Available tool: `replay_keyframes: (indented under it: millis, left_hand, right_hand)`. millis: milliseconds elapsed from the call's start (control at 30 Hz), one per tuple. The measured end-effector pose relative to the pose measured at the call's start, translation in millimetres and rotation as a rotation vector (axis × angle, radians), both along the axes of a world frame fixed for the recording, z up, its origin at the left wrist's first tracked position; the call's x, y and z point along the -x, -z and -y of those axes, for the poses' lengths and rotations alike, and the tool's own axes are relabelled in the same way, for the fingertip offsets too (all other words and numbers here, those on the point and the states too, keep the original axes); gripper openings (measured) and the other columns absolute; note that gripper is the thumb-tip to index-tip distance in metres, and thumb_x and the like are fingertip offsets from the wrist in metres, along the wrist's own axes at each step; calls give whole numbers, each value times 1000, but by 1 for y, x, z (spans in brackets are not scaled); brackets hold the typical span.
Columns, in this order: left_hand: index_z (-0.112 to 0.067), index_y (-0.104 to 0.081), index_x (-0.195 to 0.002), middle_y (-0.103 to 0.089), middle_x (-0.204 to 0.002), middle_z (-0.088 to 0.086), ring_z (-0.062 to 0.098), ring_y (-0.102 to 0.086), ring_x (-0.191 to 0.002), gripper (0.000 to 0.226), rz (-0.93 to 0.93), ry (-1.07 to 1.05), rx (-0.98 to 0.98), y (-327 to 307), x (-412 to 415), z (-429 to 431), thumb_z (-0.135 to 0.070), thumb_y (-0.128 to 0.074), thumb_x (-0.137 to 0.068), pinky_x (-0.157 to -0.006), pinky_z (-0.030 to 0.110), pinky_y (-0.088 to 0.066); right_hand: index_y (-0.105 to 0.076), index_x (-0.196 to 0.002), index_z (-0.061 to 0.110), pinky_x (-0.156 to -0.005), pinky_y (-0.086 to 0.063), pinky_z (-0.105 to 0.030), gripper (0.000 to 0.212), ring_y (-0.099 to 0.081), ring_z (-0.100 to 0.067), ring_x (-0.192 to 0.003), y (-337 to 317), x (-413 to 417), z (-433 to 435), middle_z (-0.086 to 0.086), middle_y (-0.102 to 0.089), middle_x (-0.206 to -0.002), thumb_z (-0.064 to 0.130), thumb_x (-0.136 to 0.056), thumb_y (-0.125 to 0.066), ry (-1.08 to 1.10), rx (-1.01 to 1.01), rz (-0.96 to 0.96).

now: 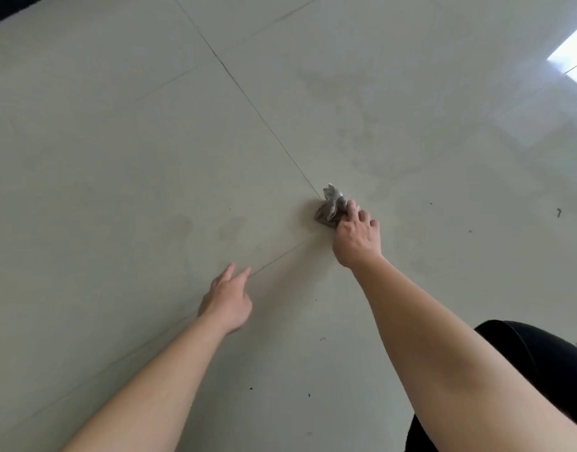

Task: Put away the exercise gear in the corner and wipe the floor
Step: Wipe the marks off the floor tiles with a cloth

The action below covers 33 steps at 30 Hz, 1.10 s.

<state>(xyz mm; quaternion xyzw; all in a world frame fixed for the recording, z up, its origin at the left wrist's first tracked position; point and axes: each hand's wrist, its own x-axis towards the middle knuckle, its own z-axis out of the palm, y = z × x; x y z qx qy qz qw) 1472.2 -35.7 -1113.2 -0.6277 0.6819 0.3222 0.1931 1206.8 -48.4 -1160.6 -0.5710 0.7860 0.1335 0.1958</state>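
pale tiled floor fills the view; right hand grips a crumpled rag at two o'clock; left hand, fingers straight, sits at seven.

The floor was laid in large, pale, glossy tiles, with thin dark grout lines crossing it on the diagonal. A bright patch of light reflected off the tiles at the upper right. Faint dull smudges clouded the shine, and small dark specks lay scattered about. A dark edge, too blurred to identify, cut across the top left corner.
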Motion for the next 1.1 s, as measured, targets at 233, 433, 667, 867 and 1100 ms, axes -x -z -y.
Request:
replay_keyframes:
  millis: [233,433,667,867,1100]
  left_hand:
    - [-28,-23,-154,-8,-164,2,26,-17,-148,60,35,119,204,-41,71,77,-18,-38,-97,-115,41,-29]
    - [-26,-6,-156,12,-163,9,31,0,-150,69,134,221,256,7,134,170,-16,-40,-97,-114,47,-25]
    - [-28,5,-155,29,-159,11,35,13,-149,84,179,147,85,36,185,237,-13,-45,-89,-112,57,-24]
    - [-27,-9,-155,16,-162,8,44,8,-147,68,79,18,-75,43,223,259,-20,-38,-94,-114,60,-20]
    - [-31,-27,-147,-7,-161,7,43,-12,-143,57,125,-14,70,50,226,253,-22,-42,-93,-101,58,-38]
  right_hand:
    - [-56,-131,2,-101,-36,-43,45,-36,-34,-128,-4,92,27,-8,-30,-149,9,-87,-47,319,9,75]
    - [-65,-125,20,-91,-37,-40,37,-47,-30,-123,14,43,52,2,-52,-140,20,-92,-47,66,186,125]
    - [-59,-132,27,-76,-50,-36,52,-60,-27,-103,25,31,49,0,-59,-125,20,-84,-41,-366,238,203]
    - [-23,-156,24,-106,-33,-40,68,-32,-31,-138,9,105,76,-6,-25,-158,12,-93,-46,314,-24,-58]
    - [-42,-149,17,-113,-27,-42,65,-35,-34,-139,6,46,73,-6,-31,-159,16,-85,-36,132,-7,123]
